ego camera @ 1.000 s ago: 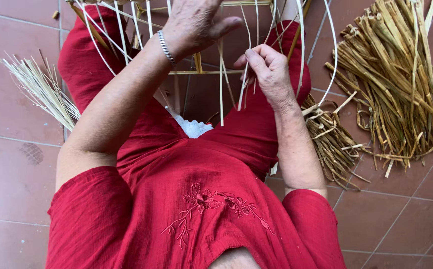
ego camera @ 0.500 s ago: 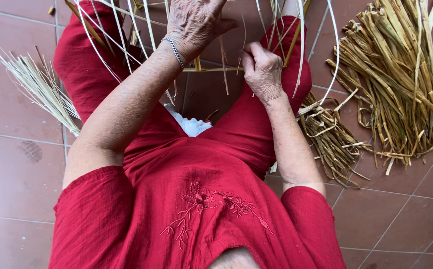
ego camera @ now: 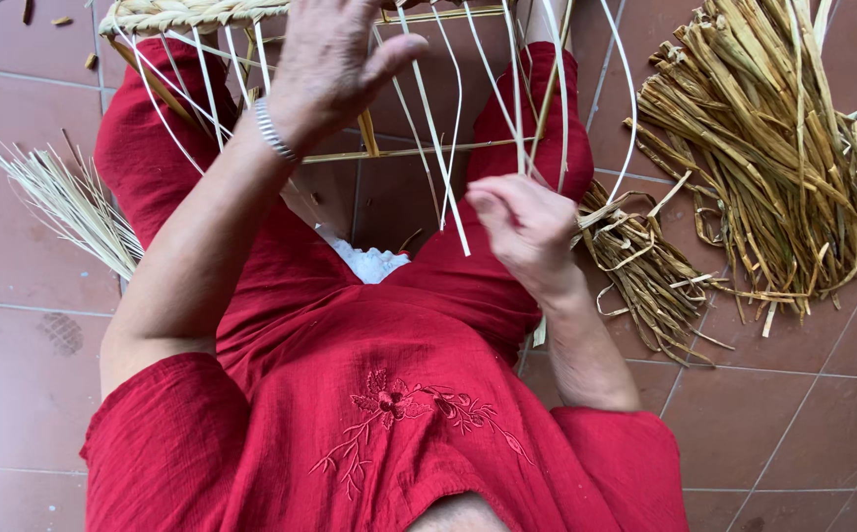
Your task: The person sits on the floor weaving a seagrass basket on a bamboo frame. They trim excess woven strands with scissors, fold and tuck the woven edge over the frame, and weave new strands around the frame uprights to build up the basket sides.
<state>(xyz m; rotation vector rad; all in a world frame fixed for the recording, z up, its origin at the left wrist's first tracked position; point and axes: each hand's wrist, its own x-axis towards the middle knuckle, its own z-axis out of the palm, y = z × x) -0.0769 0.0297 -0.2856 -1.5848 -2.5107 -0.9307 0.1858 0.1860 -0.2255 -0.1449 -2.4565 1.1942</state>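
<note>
I sit in red clothes with a half-woven basket [ego camera: 192, 15] between my knees: a braided pale rim at the top, thin wooden frame sticks [ego camera: 399, 153], and several long pale cane strands [ego camera: 438, 148] hanging loose. My left hand [ego camera: 335, 64], with a metal bracelet at the wrist, is raised among the strands, fingers spread, resting against them. My right hand [ego camera: 527, 232] is lower, fingers curled around a few pale strands near my right knee.
A big heap of dried straw-coloured reeds [ego camera: 773, 148] lies on the tiled floor at the right, with a smaller tangled bundle [ego camera: 645, 266] beside my right knee. A fan of thin pale stalks [ego camera: 74, 202] lies at the left. A white cloth [ego camera: 369, 261] shows between my legs.
The view has shifted so the basket rim shows at the top. My right hand moved down and toward me along the strands. My left hand stayed up among them.
</note>
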